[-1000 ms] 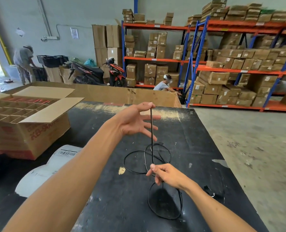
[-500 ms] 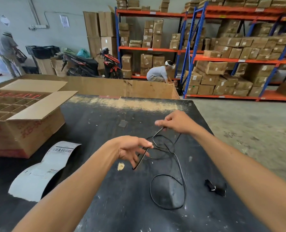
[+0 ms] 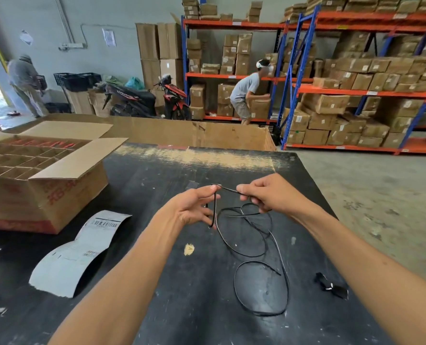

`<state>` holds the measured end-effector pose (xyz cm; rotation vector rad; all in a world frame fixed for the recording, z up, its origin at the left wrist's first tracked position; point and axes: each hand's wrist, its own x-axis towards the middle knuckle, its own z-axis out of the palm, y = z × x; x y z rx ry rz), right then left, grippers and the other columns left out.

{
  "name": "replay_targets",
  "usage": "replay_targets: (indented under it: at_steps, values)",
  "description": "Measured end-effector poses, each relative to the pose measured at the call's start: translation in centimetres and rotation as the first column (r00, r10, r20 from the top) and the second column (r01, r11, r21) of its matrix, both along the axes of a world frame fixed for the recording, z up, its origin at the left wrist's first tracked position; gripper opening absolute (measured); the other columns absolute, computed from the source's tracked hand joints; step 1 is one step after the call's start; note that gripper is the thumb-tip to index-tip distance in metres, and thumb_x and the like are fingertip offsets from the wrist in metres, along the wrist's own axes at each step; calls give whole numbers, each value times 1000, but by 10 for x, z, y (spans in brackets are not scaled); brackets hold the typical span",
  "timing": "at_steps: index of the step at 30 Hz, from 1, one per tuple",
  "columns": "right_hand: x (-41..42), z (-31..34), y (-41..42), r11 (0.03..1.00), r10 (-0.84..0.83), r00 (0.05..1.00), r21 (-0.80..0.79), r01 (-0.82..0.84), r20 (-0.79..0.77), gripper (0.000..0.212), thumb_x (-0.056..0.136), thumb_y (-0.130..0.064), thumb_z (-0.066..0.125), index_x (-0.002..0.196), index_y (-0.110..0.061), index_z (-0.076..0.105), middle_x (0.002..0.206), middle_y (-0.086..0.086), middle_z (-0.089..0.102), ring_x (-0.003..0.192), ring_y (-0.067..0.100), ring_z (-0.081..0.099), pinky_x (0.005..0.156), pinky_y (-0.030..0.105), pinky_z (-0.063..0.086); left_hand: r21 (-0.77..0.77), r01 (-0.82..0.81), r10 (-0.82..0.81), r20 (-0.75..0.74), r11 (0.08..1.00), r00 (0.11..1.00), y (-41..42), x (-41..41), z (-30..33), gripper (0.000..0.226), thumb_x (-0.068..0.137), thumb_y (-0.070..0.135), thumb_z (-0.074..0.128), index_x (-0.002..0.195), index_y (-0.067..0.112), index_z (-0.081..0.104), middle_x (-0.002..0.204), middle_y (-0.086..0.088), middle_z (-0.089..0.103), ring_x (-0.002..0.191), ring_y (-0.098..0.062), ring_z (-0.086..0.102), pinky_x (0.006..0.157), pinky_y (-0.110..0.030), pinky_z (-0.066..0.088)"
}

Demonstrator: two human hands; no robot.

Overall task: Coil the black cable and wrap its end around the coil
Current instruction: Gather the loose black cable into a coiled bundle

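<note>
Both hands pinch the black cable (image 3: 254, 247) above the worktop (image 3: 157, 185): left hand (image 3: 194, 207) half-curled, right hand (image 3: 269, 192) closed round a short taut span.

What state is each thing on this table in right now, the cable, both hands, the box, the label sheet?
Black cable: uncoiled, loose loops on the table, one stretch lifted between the hands.
Left hand: fingers pinching the cable.
Right hand: closed on the cable.
Cardboard box: flaps open, divider cells showing.
Label sheet: curled, lying on the table.
Small black piece: lying apart from the cable.
</note>
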<state>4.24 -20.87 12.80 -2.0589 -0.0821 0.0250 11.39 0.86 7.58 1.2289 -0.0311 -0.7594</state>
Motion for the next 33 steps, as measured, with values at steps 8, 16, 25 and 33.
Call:
replay_targets:
  at_steps: [8, 16, 25, 33]
  values:
    - [-14, -19, 4, 992, 53, 992, 122, -39, -118, 35, 100, -38, 66, 83, -8, 73, 58, -6, 64, 44, 7, 53, 54, 25, 59, -128, 0, 0, -5, 992, 1000, -16, 1, 11, 20, 98, 25, 53, 110, 17, 66, 146, -10, 45, 138, -58, 20, 92, -82, 29]
    - [-23, -38, 15, 924, 29, 979, 379, 50, -201, 33, 100, -31, 66, 78, -6, 66, 58, -3, 62, 53, 7, 58, 68, 31, 65, -184, -53, 54, 0, 981, 999, -31, -9, 27, 18, 98, 28, 54, 99, 18, 69, 139, -5, 52, 138, -56, 21, 92, -78, 27]
    - [-28, -59, 43, 788, -174, 984, 603, 122, 27, 12, 100, -15, 67, 98, -5, 71, 71, -2, 63, 54, 7, 55, 61, 26, 58, -275, -187, 192, -9, 943, 981, -35, -6, 61, 19, 99, 27, 52, 101, 15, 66, 138, -5, 53, 138, -60, 18, 100, -81, 17]
    - [-43, -110, 32, 871, -11, 1000, 491, -3, 26, 20, 91, -29, 74, 98, -12, 80, 73, -3, 68, 63, 12, 57, 67, 22, 50, -447, -175, 212, 33, 877, 977, -12, -1, 126, 19, 98, 24, 54, 101, 13, 69, 148, -15, 45, 137, -64, 11, 84, -89, 23]
